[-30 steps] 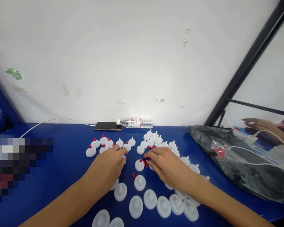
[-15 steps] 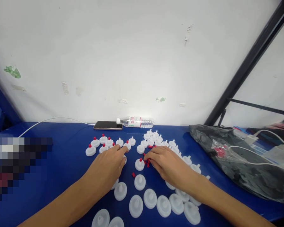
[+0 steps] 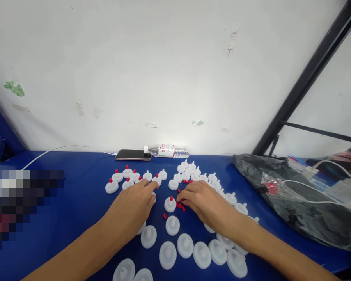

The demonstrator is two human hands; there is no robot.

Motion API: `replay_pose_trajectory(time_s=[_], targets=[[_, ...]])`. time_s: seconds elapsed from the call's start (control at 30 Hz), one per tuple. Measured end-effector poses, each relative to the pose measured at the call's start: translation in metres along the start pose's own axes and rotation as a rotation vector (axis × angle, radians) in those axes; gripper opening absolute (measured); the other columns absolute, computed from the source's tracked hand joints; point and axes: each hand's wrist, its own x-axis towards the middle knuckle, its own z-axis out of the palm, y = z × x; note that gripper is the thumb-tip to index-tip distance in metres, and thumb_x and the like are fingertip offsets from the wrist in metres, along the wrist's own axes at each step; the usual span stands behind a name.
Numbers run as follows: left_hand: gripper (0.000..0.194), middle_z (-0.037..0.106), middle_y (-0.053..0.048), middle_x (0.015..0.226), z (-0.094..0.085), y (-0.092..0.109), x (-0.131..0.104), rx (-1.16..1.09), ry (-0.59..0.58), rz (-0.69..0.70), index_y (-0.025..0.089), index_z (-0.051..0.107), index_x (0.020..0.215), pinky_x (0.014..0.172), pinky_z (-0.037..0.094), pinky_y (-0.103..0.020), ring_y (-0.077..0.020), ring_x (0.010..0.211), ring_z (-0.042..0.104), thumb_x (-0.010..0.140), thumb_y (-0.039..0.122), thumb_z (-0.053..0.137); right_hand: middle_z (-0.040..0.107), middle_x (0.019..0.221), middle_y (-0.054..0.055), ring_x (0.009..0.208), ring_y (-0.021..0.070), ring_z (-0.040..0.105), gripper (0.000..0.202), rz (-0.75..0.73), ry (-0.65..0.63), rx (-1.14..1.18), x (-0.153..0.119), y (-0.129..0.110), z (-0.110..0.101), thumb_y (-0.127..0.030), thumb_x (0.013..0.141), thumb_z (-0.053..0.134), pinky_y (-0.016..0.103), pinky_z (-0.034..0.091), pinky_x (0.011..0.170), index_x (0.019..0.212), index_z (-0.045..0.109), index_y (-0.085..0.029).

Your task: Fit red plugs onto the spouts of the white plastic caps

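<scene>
My left hand (image 3: pixel 136 199) lies low over the blue table, index finger and thumb apart. Its index fingertip is close to a white disc-shaped cap (image 3: pixel 157 180) with a red tip, and another white cap (image 3: pixel 155 198) is partly hidden beside the thumb. My right hand (image 3: pixel 203 201) bends its fingers together over a small pile of red caps (image 3: pixel 179 205); what its fingertips hold, if anything, is hidden. A white cap with a red tip (image 3: pixel 170 204) stands just left of those fingers. One loose red cap (image 3: pixel 164 216) lies between the hands.
Several bare white caps (image 3: pixel 185 246) lie near the front, with more bunched behind my right hand. A phone (image 3: pixel 133 155) and a plastic bottle (image 3: pixel 174 151) lie along the wall. A black plastic bag (image 3: pixel 280 210) covers the right side, with white cables on it.
The red caps by my right fingertips have shifted and spread slightly. The red-tipped white cap beside them has slid a little left. My left hand stays in place.
</scene>
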Motion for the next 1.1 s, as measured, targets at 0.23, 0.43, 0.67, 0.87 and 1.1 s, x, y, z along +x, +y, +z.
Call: replay_pose_trajectory(time_s=[0.23, 0.43, 0.67, 0.87, 1.1], targets=[[0.031, 0.07, -0.011, 0.115, 0.0006, -0.0007, -0.0014, -0.004, 0.0, 0.008, 0.02, 0.065, 0.118, 0.085, 0.054, -0.043, -0.0289, 0.103, 0.069, 0.098, 0.017, 0.041, 0.07, 0.098, 0.006, 0.094, 0.0196, 0.064, 0.031, -0.023, -0.021, 0.004, -0.0006, -0.0001, -0.0013, -0.006, 0.095, 0.048, 0.035, 0.045, 0.091, 0.113, 0.068, -0.022], [0.03, 0.07, -0.011, 0.114, 0.0026, -0.0004, -0.0029, -0.001, 0.009, 0.014, 0.019, 0.065, 0.117, 0.084, 0.054, -0.044, -0.0291, 0.1, 0.069, 0.098, 0.018, 0.042, 0.069, 0.098, 0.006, 0.092, 0.0189, 0.063, 0.033, -0.039, -0.027, 0.01, -0.0002, -0.001, -0.0018, -0.004, 0.094, 0.048, 0.034, 0.044, 0.09, 0.115, 0.067, -0.022], [0.03, 0.07, -0.011, 0.112, 0.0001, 0.0006, -0.0032, -0.001, 0.003, 0.017, 0.019, 0.066, 0.114, 0.081, 0.054, -0.042, -0.0281, 0.098, 0.07, 0.098, 0.018, 0.041, 0.069, 0.097, 0.006, 0.094, 0.0191, 0.063, 0.031, -0.033, -0.025, -0.005, 0.0001, -0.0021, -0.0023, -0.006, 0.096, 0.048, 0.035, 0.045, 0.091, 0.114, 0.067, -0.022], [0.031, 0.07, -0.01, 0.111, 0.0, 0.0012, -0.0022, 0.006, 0.0, 0.005, 0.019, 0.067, 0.114, 0.077, 0.054, -0.04, -0.0266, 0.093, 0.07, 0.098, 0.019, 0.04, 0.069, 0.098, 0.007, 0.094, 0.0196, 0.064, 0.029, -0.03, -0.021, -0.012, 0.0003, -0.0029, -0.0029, -0.008, 0.096, 0.049, 0.035, 0.046, 0.09, 0.114, 0.067, -0.022], [0.032, 0.069, -0.011, 0.112, -0.0001, 0.0023, -0.0027, 0.015, -0.004, -0.009, 0.018, 0.067, 0.115, 0.077, 0.054, -0.041, -0.0284, 0.096, 0.07, 0.098, 0.02, 0.04, 0.069, 0.099, 0.006, 0.094, 0.0191, 0.064, 0.031, -0.025, -0.027, 0.0, 0.001, -0.0037, -0.0034, -0.006, 0.096, 0.048, 0.035, 0.046, 0.09, 0.114, 0.067, -0.023]])
